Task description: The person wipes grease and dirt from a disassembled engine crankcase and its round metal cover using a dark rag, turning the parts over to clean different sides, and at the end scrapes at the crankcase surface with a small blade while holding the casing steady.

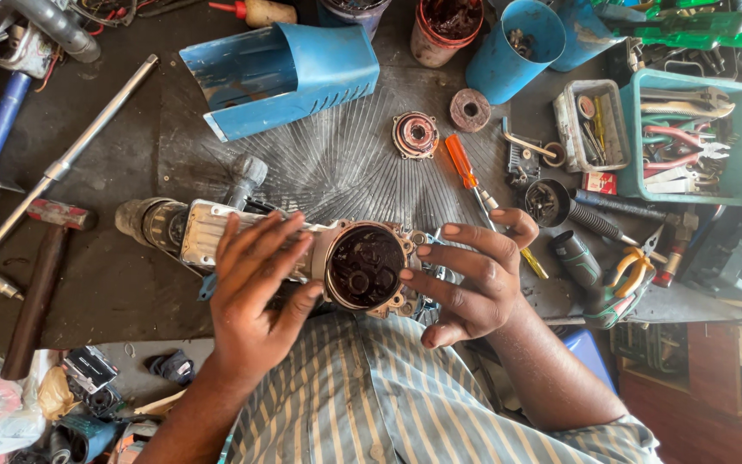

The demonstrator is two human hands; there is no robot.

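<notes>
The person is partway through a strip-down of a rotary hammer drill (216,236). It lies on its side across the near edge of the counter (113,283), chuck end pointing to their left, gear housing (365,266) open and facing up at them. The cover is already off, so I judge this to be the inspection stage: looking into the gearbox before anything more comes out.

The left hand (255,288) lies flat over the silver body, fingers spread and curled round it, a firm grip holding the tool steady. The right hand (474,279) has its fingers half open, fingertips (423,251) touching the rim of the housing; it pinches nothing that I can see.

The housing is a round metal cup, packed with dark, dirty grease, with gear shapes just showing through. Its flange looks worn and grimy.

The next move, to my mind, calls for a tool or a rag. An orange-handled screwdriver (465,167) lies just beyond the right hand, and a round greasy part (415,135) sits on the mat further back, near a blue metal cover (285,77). A hammer (40,283) lies well off to the left.
</notes>
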